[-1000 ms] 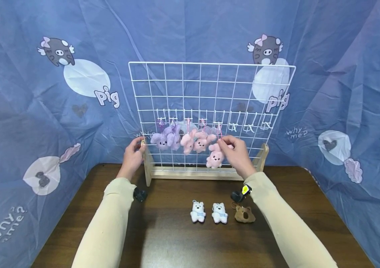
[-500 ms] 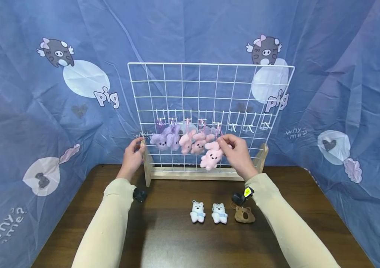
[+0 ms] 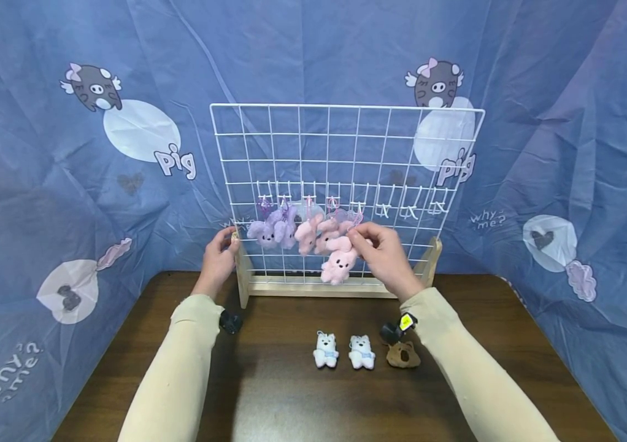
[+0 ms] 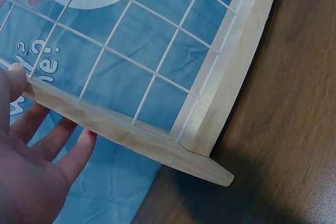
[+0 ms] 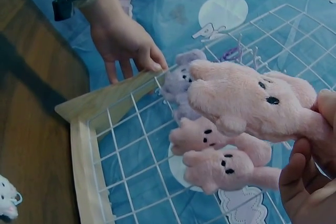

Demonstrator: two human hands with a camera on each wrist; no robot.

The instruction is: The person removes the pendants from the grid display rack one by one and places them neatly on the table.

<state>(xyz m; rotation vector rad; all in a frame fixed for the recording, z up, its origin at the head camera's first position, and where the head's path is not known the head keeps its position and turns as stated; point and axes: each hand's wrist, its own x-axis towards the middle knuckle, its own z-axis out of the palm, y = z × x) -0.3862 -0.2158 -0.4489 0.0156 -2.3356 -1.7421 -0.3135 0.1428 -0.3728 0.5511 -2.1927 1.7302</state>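
My right hand (image 3: 384, 255) pinches a pink plush bunny charm (image 3: 338, 265) by an ear, in front of a white wire grid rack (image 3: 369, 134). In the right wrist view this bunny (image 5: 236, 95) fills the middle, near the fingers. Two more pink bunnies (image 3: 308, 234) and two purple ones (image 3: 265, 233) hang from hooks to its left. My left hand (image 3: 218, 259) grips the rack's left wooden side post (image 3: 243, 276). The left wrist view has the thumb at the front of this wooden post (image 4: 126, 139) and the fingers behind.
Several bare white hooks (image 3: 409, 212) line the grid's right side. Two white bear charms (image 3: 326, 351) and a brown plush charm (image 3: 403, 355) lie on the wooden table (image 3: 286, 402). A blue printed cloth (image 3: 313, 49) hangs behind and at both sides.
My right hand has drawn the pink bunny left and slightly down, over the neighbouring pink one. Its pink strap, earlier reaching the hook, no longer shows clearly. My left hand stays on the post.
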